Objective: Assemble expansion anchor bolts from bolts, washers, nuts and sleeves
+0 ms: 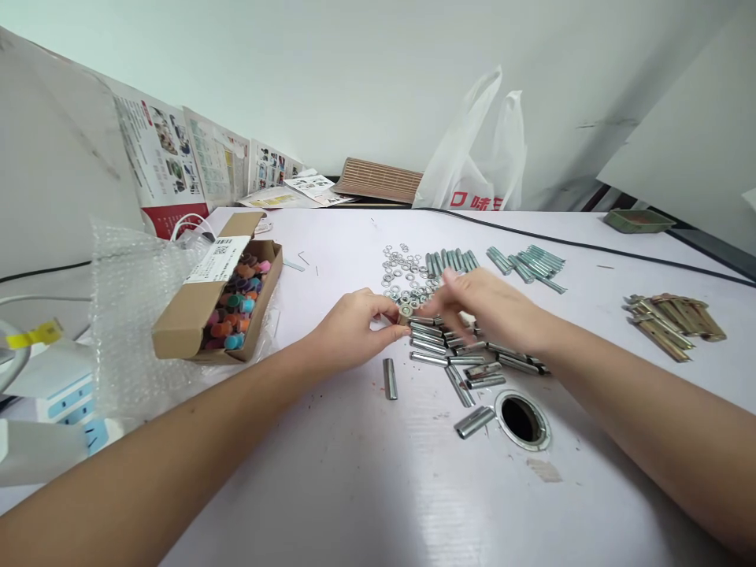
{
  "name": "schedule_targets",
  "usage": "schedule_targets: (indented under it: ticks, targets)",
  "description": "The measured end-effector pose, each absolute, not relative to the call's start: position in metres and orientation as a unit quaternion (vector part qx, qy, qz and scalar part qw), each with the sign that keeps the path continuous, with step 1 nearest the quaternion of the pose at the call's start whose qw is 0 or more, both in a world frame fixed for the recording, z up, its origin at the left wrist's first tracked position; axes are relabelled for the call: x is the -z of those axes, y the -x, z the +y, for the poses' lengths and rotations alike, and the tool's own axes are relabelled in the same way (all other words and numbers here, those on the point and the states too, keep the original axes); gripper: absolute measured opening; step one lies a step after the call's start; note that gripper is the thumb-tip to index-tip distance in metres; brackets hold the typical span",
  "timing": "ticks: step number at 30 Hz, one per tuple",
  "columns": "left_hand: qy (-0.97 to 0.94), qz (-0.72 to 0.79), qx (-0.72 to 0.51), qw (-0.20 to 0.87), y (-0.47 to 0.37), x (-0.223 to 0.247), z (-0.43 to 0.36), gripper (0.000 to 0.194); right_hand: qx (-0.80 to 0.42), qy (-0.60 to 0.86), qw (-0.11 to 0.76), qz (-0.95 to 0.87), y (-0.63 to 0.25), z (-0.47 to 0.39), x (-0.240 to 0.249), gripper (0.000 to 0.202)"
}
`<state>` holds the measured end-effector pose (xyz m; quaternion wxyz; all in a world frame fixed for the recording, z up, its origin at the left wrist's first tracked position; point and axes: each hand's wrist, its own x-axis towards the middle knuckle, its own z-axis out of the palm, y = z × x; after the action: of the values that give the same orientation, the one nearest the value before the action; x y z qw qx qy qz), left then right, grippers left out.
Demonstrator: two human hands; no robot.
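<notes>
Bare forearms (pixel 194 441) enter from the 2 lower corners. Left hand's (pixel 354 329) grip pinches a brass-coloured piece (pixel 405 312) mid-frame; the blurred right hand's (pixel 496 305) looks part-open, its hold unclear. A knock could roll tubes (pixel 428 359) into the lower-right hole (pixel 520 418).

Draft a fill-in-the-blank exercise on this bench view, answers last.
The bare ____ hand, nearer the open brown cardboard box, pinches a small round metal piece.
The print on the white plastic bag is coloured ____.
The round, metal-rimmed hole in the white table is coloured ____ inside.

Answers: left; red; black.
</notes>
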<state>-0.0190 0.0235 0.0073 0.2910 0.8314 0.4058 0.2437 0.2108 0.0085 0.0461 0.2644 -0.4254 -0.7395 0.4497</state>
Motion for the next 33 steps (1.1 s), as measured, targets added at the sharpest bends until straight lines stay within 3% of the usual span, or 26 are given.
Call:
schedule_targets:
  ticks: [4,7,10,16,19,22,28,31,33]
  targets:
    - [-0.835,0.405,-0.233,0.292,0.018,-0.009,0.023,0.016,-0.501,0.435,0.380,-0.645,-0.218,0.010,-0.040,0.065]
    - [-0.831,0.416,-0.239,0.282,0.018,-0.009,0.022,0.016,-0.578,0.394,0.353,-0.621,-0.209,0.005,-0.035,0.053]
    - [-0.829,0.419,-0.243,0.280,0.018,-0.008,0.021,0.018,-0.595,0.389,0.311,-0.631,-0.201,0.003,-0.029,0.062]
    - [-0.822,0.426,-0.243,0.291,0.018,-0.008,0.020,0.019,-0.552,0.413,0.439,-0.577,-0.208,0.010,-0.029,0.066]
    - [-0.821,0.430,-0.243,0.287,0.018,-0.008,0.020,0.018,-0.576,0.399,0.391,-0.596,-0.202,0.007,-0.026,0.055]
    - [-0.821,0.433,-0.244,0.282,0.018,-0.007,0.021,0.020,-0.584,0.399,0.339,-0.620,-0.196,0.003,-0.024,0.062]
    - [-0.820,0.430,-0.236,0.294,0.018,-0.008,0.021,0.021,-0.542,0.421,0.452,-0.570,-0.204,0.010,-0.027,0.070]
    - [-0.821,0.426,-0.243,0.293,0.018,-0.008,0.020,0.018,-0.508,0.462,0.401,-0.607,-0.203,0.008,-0.027,0.065]
    - [-0.823,0.420,-0.254,0.286,0.018,-0.006,0.020,0.016,-0.476,0.480,0.351,-0.648,-0.198,0.003,-0.026,0.049]
